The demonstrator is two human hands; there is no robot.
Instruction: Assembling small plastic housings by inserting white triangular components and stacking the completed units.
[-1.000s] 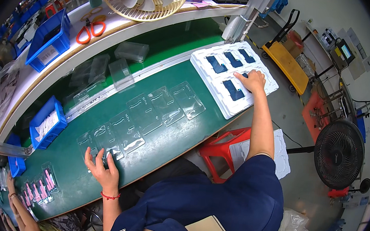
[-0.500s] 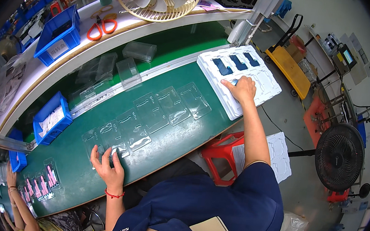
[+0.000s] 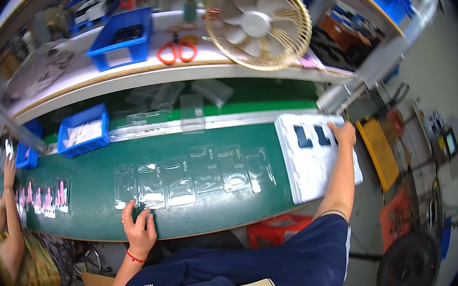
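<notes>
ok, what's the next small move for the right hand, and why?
I'd probably raise the right hand slightly. Its fingers are at the white tray's far right corner, beside two dark pieces, and hide what's underneath, so its grip can't be confirmed. The left hand is at the near edge of the clear plastic trays.

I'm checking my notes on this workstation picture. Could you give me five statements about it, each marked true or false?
1. The right hand is at the white tray. True.
2. The red bracelet is on the right wrist. False: it is on the left wrist.
3. The orange-handled scissors lie on the raised shelf, left of the beige fan. True.
4. The white tray is left of the row of clear plastic pieces. False: it is to the right of them.
5. The left hand is inside a blue bin. False: it is at the near edge of the clear plastic pieces.
</notes>
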